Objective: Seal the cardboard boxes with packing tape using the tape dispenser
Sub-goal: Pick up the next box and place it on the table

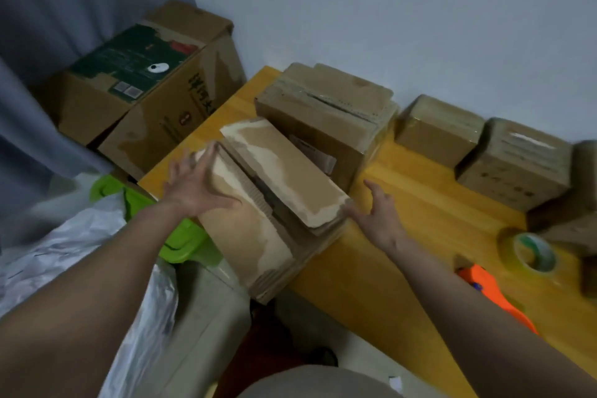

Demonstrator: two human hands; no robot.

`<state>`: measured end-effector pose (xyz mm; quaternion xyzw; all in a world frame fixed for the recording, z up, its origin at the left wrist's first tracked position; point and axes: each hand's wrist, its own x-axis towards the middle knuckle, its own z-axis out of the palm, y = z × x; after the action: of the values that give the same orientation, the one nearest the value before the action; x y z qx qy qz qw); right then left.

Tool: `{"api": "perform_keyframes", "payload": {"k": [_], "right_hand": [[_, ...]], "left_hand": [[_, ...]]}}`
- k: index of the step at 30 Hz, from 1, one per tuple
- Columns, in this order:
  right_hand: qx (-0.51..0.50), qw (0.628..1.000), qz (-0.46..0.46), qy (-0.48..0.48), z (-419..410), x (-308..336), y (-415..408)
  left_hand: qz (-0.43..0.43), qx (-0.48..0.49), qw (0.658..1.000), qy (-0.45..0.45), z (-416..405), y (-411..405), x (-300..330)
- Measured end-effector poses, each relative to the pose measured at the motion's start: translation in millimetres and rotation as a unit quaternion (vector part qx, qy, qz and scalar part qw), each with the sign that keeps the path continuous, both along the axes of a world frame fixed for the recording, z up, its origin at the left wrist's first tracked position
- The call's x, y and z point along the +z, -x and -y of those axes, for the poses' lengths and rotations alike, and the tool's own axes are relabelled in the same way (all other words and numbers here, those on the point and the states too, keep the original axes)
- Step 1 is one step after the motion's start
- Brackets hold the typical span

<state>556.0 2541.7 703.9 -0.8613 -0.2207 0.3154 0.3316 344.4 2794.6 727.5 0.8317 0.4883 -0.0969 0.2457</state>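
An unsealed box [258, 203] sits at the near-left corner of the yellow table [403, 236], its end hanging past the table edge. Its two top flaps stand apart, with a dark gap between them (the right flap is lifted a little). The left hand [193, 184] lies flat on the left flap, fingers spread and straight, grip apart. The right hand [376, 213] is at the box's right side, fingers spread and open, fingertips touching the flap's near corner; its grip holds nothing. Behind the box stands a bigger box [326, 116], and further right along the wall two small boxes [439, 129] [517, 161]. A tape roll [533, 252] lies on the table to the right, well apart from the hands, and just beside it an orange dispenser [491, 291], partly hidden by the right forearm. A large carton [145, 87] stands off the table to the left, above a green bin [181, 242]
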Motion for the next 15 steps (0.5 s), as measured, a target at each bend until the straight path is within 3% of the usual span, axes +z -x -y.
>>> {"api": "perform_keyframes", "payload": {"k": [2,5,9,15], "right_hand": [[0.023,0.997,-0.067,-0.017,8,-5,5],[0.037,0.994,-0.098,-0.001,26,-4,1],[-0.040,0.990,-0.134,-0.029,50,2,-11],[-0.088,0.992,-0.091,0.004,89,8,-35]], "left_hand": [[-0.035,-0.014,0.999,0.036,15,-10,-7],[-0.060,-0.036,0.997,0.013,53,-27,-2],[-0.093,-0.064,0.994,0.011,115,-42,0],[-0.150,-0.188,0.971,-0.014,186,-55,-3]]}}
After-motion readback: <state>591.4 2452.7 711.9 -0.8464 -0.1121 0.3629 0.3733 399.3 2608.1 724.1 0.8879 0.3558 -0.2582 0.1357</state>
